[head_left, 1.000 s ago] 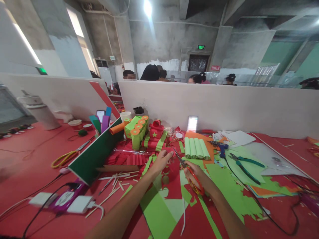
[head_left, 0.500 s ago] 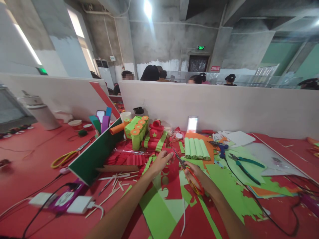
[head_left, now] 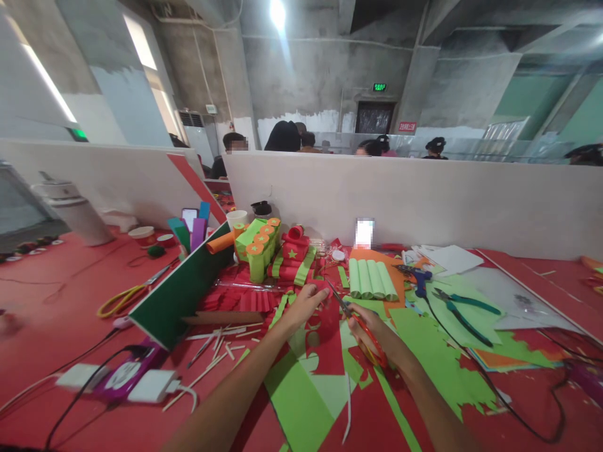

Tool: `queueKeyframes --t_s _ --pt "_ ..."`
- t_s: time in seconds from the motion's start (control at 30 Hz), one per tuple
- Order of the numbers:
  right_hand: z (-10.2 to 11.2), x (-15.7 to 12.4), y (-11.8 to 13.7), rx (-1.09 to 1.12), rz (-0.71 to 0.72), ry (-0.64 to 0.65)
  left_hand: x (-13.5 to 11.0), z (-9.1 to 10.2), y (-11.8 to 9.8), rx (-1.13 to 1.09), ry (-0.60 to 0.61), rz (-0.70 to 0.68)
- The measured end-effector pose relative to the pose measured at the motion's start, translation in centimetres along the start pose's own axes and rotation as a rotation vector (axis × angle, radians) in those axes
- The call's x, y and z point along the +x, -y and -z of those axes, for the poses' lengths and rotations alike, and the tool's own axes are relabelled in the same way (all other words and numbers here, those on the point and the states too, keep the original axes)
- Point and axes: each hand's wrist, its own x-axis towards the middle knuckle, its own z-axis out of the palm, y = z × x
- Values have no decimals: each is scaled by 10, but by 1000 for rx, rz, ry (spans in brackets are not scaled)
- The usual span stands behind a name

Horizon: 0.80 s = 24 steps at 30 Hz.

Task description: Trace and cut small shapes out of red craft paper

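Observation:
My right hand [head_left: 370,325] is closed around a pair of scissors [head_left: 375,345] with red-orange handles, the blades pointing up and left. My left hand [head_left: 306,306] pinches a small piece of red paper [head_left: 320,280] close to the blade tips; the fingers partly hide it. Under my hands lies a red paper sheet [head_left: 330,351] with round holes cut in it, on top of green paper [head_left: 301,402]. Just beyond my hands are light green paper rolls [head_left: 373,280] and a red and green paper model [head_left: 293,256] with a star.
Teal-handled pliers [head_left: 464,317] and a blue glue gun [head_left: 420,280] with a cord lie at right. At left are a green board [head_left: 183,289], yellow scissors [head_left: 125,300] and a purple power strip [head_left: 127,373]. A white partition [head_left: 424,201] stands behind; people sit beyond it.
The view has shifted very slightly. Both hands stay almost in the same place, with the scissors still against the small red paper.

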Motion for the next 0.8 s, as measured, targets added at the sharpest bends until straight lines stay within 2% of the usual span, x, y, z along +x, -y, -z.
queueKeyframes --t_s 0.27,0.6,0.8 --pt "-1 0 -4 26 -63 -13 2 2 1 15 42 -26" --pt "-4 2 -4 85 -78 -12 4 1 7 -24 21 -15" --pt "-4 -1 -1 90 -81 -30 2 0 1 -47 27 -42"
